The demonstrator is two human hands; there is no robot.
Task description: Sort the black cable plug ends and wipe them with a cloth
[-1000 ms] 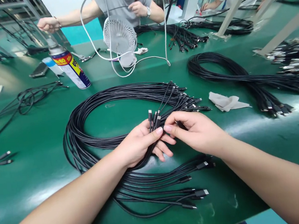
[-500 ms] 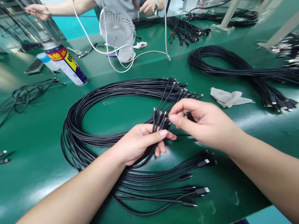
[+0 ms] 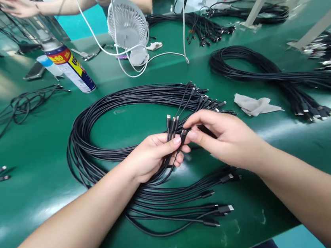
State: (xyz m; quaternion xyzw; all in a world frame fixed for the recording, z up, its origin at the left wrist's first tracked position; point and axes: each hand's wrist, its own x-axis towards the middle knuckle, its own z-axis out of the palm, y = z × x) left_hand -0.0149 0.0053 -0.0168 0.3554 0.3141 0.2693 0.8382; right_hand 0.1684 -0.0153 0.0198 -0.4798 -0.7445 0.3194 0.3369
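My left hand (image 3: pixel 158 154) is closed around several black cable ends (image 3: pixel 170 125), their metal-tipped connectors pointing up past my thumb. My right hand (image 3: pixel 224 139) pinches with thumb and forefinger at one connector (image 3: pixel 183 134) beside my left thumb; its fingertips partly hide the contact. Under both hands lies a large loop of black cables (image 3: pixel 80 137) on the green table. Loose ends of that coil (image 3: pixel 223 210) fan out to the right, below my hands; others (image 3: pixel 201 100) lie just beyond them.
A spray can (image 3: pixel 71 67) and a small white fan (image 3: pixel 129 26) with a looping white cord stand behind the coil. Right of it are a crumpled cloth (image 3: pixel 255 104) and another cable bundle (image 3: pixel 244 57). Thin cables (image 3: pixel 21 106) lie left. A co-worker's arms (image 3: pixel 65 4) reach across the far side.
My right fingertips have closed in on a connector at my left thumb, which now tilts up between the hands. The co-worker opposite has shifted left, hands raised. The view has moved slightly.
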